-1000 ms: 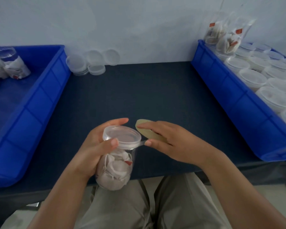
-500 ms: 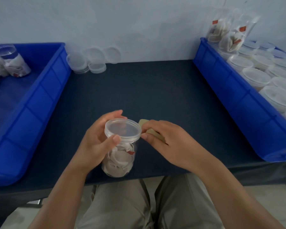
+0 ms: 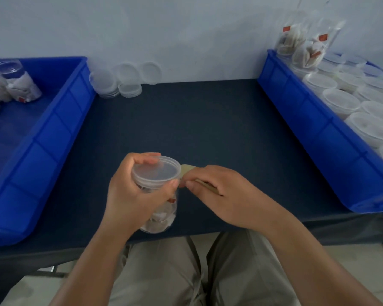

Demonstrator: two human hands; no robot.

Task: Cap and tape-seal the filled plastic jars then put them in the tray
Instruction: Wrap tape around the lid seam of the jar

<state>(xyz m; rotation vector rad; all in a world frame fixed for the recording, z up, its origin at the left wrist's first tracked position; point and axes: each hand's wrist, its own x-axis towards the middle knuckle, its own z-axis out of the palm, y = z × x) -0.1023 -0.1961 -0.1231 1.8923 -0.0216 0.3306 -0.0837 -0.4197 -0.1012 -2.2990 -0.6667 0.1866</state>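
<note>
Your left hand [image 3: 131,195] gripped a capped jar [image 3: 164,217] of white sachets; your right hand [image 3: 226,195] pinched a tape roll [image 3: 187,168] beside its lid [image 3: 156,172]. The right tray [image 3: 307,133] held capped jars [image 3: 341,100].

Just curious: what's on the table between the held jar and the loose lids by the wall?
Nothing; the head view shows only bare dark table between the jar and the lids.

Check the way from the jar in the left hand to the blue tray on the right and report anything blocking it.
Only the right hand, holding the tape roll beside the jar, sits on that side. Past it, nothing visible lies on the table up to the tray wall. Capped jars crowd the tray's visible part.
</note>
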